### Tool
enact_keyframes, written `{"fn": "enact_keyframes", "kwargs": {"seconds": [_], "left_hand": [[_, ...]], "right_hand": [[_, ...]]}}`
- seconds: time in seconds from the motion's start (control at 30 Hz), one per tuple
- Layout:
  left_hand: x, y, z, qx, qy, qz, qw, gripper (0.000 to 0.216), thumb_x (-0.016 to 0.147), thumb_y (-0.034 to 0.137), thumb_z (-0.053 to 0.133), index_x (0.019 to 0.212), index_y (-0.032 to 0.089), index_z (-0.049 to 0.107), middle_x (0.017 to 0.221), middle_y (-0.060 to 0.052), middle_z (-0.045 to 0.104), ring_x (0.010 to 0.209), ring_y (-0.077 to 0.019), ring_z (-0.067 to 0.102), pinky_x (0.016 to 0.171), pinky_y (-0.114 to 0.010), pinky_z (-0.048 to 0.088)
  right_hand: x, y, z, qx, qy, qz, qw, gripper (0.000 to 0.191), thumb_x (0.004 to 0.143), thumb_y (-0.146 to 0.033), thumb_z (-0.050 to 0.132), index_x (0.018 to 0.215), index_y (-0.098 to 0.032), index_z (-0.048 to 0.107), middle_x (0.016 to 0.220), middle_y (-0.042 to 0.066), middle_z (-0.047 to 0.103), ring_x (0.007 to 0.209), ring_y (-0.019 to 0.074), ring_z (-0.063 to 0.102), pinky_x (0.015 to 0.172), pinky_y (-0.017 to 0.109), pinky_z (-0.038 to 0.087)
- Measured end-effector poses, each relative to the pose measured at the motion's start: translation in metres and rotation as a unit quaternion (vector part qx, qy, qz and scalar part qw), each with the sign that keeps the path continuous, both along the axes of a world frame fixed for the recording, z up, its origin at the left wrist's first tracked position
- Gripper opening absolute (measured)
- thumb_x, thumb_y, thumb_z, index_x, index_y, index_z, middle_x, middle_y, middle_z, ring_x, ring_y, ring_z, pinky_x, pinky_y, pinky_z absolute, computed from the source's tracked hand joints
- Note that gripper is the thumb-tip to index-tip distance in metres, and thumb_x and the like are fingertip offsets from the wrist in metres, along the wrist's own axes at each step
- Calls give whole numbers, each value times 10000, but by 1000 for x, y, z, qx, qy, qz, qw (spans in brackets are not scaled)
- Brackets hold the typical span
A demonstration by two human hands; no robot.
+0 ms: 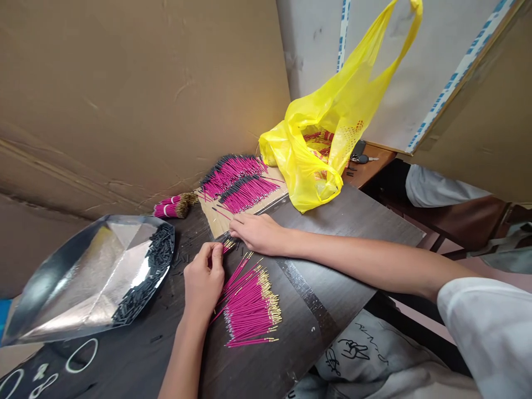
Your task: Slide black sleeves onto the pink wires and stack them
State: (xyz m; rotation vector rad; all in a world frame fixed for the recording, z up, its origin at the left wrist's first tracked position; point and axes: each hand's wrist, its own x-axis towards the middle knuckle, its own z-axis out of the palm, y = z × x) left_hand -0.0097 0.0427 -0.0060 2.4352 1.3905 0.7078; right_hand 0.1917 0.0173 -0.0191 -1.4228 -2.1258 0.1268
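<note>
My left hand [204,280] is closed around a few magenta wires [228,247], their gold tips sticking out past the thumb. Just right of it, my right hand [261,233] has its fingers pinched at the cardboard's near edge. A magenta wire with a black end [224,211] reaches from those fingertips; the grip itself is partly hidden. Below the hands lies a spread of magenta wires with bare gold ends [249,310]. Beyond them, a pile of magenta wires with black sleeves [239,180] rests on a cardboard sheet [216,223].
A shiny foil-like tray [95,277] on the left holds many short black tubes [143,282]. Banded wire bundles [172,206] lie behind it. A yellow plastic bag [316,122] stands at the back, keys [361,159] beside it. Rubber bands [82,356] lie front left.
</note>
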Motion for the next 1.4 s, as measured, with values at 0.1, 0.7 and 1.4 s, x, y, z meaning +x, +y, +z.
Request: {"fn": "enact_keyframes", "kwargs": {"seconds": [0.1, 0.7, 1.4], "left_hand": [[1, -1, 3, -22, -24, -4, 999, 246, 985, 375, 514, 859, 203, 637, 694, 13, 656, 575, -143, 555, 598, -246, 392], [-5, 8, -7, -101, -76, -15, 992, 315, 953, 484, 551, 893, 196, 664, 723, 1, 662, 648, -168, 604, 631, -257, 447], [-5, 6, -6, -129, -107, -37, 985, 272, 972, 445, 562, 896, 194, 638, 722, 18, 592, 640, -145, 533, 618, -239, 419]], "right_hand": [[0, -1, 1, -5, 9, -3, 1000, 198, 1089, -228, 426, 1117, -129, 595, 1185, 127, 669, 1012, 206, 610, 769, 326, 418], [2, -4, 6, -20, 22, -6, 1000, 188, 1099, -258, 410, 1119, -137, 552, 1143, 120, 700, 986, 204, 614, 688, 321, 349], [10, 5, 2, -94, 213, 55, 971, 218, 1031, -366, 579, 1007, -164, 659, 962, 54, 731, 862, 163, 631, 755, 274, 384]]}}
